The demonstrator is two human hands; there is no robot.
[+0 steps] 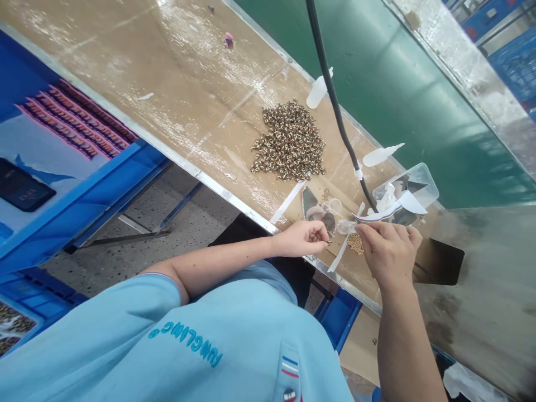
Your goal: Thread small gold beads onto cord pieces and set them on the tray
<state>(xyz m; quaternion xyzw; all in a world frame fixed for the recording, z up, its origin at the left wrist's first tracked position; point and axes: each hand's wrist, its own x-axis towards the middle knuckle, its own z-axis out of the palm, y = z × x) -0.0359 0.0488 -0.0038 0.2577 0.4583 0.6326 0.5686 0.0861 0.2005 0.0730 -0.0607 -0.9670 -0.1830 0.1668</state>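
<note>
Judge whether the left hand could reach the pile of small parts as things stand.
Probably yes: the pile lies close by on the table with nothing tall between, though the left hand pinches something small.

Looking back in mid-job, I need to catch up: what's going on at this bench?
Someone's bare hands are at work at a bench. The left hand pinches something tiny, too small to make out. The right hand has its fingertips at a see-through piece; whether they grip it is hard to tell. A small pile of tan bits lies near the right hand. Farther along sits a big heap of metallic-looking parts, with a white bottle just beyond.
</note>
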